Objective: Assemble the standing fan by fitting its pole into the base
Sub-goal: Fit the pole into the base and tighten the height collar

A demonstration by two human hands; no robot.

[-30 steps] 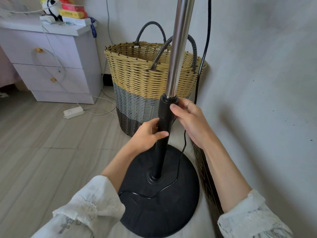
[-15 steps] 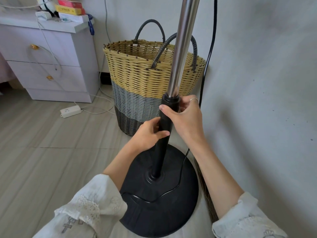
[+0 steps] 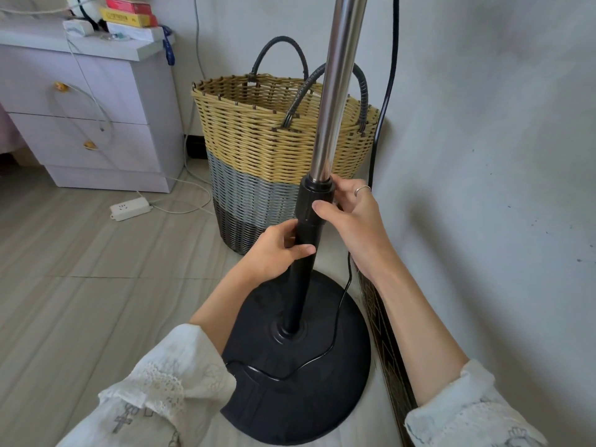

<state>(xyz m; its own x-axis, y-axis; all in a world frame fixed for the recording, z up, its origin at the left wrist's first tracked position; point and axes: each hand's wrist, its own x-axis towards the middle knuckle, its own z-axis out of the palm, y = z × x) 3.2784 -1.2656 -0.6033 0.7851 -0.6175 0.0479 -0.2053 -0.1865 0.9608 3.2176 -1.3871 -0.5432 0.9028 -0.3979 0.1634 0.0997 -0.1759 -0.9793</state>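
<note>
The round black fan base [image 3: 309,398] lies on the floor by the wall. A black lower pole [image 3: 300,295] stands upright in its centre socket, topped by a black collar [image 3: 314,201] from which a shiny steel pole [image 3: 335,91] rises out of view. My left hand [image 3: 277,250] grips the black pole just below the collar. My right hand [image 3: 351,217] wraps the collar, thumb in front, a ring on one finger. A black power cord [image 3: 335,333] hangs along the wall and curls over the base.
A woven yellow, grey and black basket [image 3: 267,156] stands right behind the pole. A lilac drawer cabinet [image 3: 96,117] sits at the left with a white power strip [image 3: 130,209] and cables on the floor. The grey wall [image 3: 483,188] is close on the right.
My right hand has closed around the collar, where a second ago its fingers only lay against it. My left hand has kept its grip. The view has shifted slightly.
</note>
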